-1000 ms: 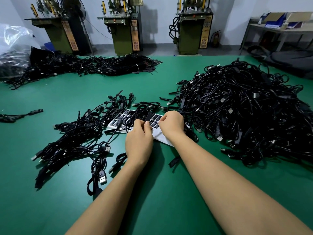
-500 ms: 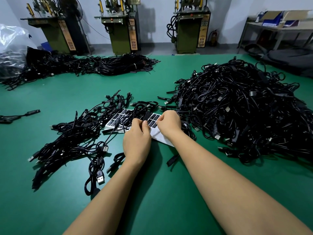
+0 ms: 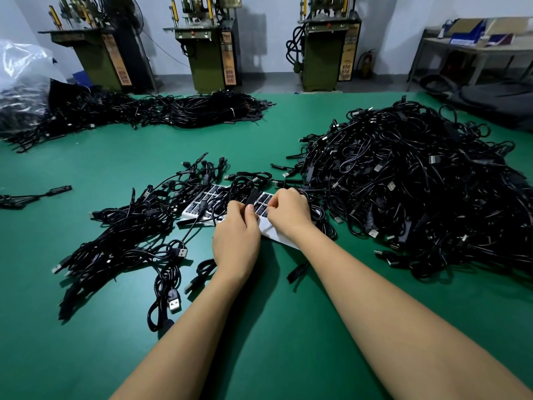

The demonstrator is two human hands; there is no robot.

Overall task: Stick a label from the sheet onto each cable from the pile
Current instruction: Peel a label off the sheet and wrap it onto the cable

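Observation:
A white label sheet [image 3: 276, 232] with black labels lies on the green table, partly under loose cables. Over it, my left hand [image 3: 237, 241] grips a black cable plug [image 3: 252, 196] between thumb and fingers. My right hand [image 3: 288, 212] sits just right of the plug with curled fingers, pinching at the sheet's labels; whether a label is in its fingertips is hidden. A large pile of black cables [image 3: 418, 192] lies to the right. A smaller spread of cables [image 3: 127, 235] lies to the left.
More black cable bundles [image 3: 161, 112] lie along the table's far edge beside a clear plastic bag [image 3: 20, 79]. A single cable [image 3: 34, 194] lies at the far left. Three green machines [image 3: 210, 50] stand behind the table. Bare green tabletop [image 3: 274, 327] is between my forearms.
Both hands stay over the label sheet with only small finger movements. The cable plug remains in my left hand's grip.

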